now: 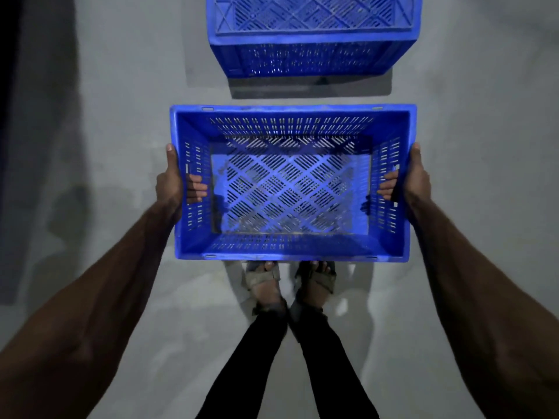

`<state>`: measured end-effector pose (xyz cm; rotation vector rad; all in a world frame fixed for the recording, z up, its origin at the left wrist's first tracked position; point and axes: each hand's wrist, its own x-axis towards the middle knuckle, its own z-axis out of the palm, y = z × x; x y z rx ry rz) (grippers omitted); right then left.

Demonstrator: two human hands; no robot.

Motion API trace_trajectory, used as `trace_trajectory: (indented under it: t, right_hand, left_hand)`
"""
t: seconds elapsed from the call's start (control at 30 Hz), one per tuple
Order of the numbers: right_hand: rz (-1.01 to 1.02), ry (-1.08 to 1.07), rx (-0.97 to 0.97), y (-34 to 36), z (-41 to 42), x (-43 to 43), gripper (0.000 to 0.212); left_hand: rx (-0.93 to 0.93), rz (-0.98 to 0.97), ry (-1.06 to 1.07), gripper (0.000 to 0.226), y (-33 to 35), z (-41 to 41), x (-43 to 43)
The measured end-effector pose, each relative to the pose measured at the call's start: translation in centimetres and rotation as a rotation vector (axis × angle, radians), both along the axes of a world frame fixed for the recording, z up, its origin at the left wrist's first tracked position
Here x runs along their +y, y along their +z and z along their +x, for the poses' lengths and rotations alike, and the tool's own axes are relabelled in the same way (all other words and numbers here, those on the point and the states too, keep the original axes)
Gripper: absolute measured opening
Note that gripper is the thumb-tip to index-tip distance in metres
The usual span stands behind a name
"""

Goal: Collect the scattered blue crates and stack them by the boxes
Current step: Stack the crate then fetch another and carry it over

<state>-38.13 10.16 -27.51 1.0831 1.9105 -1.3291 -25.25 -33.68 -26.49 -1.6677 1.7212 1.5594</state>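
Head view, looking straight down: the blue crate point(290, 125) is up in both hands, open side towards the camera and nothing inside it, just the diamond-lattice base showing grey floor point(121, 146) through the slots. The left hand point(169, 182) grips the left short wall. Its fingers point(196, 189) are hooked through the handle slot and curled together on the inside, and the thumb is laid flat along the outer rim, pointing away from the body. The right hand point(419, 179) mirrors it on the right short wall, with fingers point(388, 189) tucked through the handle opening, bunched close, and the thumb stretched up the outside edge. Both arms reach forward, and the crate sits level between them.

Its near rim hangs over the person's feet, covering the toes of the left sandal point(266, 282) and the right sandal point(317, 279). Dark trousers point(257, 358) run down to the bottom edge of the view.

Just beyond the held crate, with a strip of bare floor between them, a second blue crate point(311, 40) rests on the concrete. Its lattice base faces up, so it looks overturned, and it is cut off by the top of the view.
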Motion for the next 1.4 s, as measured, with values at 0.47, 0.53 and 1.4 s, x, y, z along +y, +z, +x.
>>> trace_trajectory:
  t: [0.47, 0.53, 1.4]
  right_hand:
    - [-0.037, -0.048, 0.009, 41.7, 7.3, 0.8, 0.074]
    - [-0.035, -0.096, 0.05, 46.4, 7.7, 2.1, 0.073]
    - [-0.059, -0.26, 0.237, 62.0, -8.9, 34.5, 0.086]
  left_hand:
    - [-0.013, -0.079, -0.049, 0.095, 39.5, 5.6, 2.0]
    - [0.013, -0.091, -0.054, 0.094, 43.9, 5.8, 3.0]
    - [0.282, -0.223, -0.265, 0.093, 62.6, -20.2, 33.1]
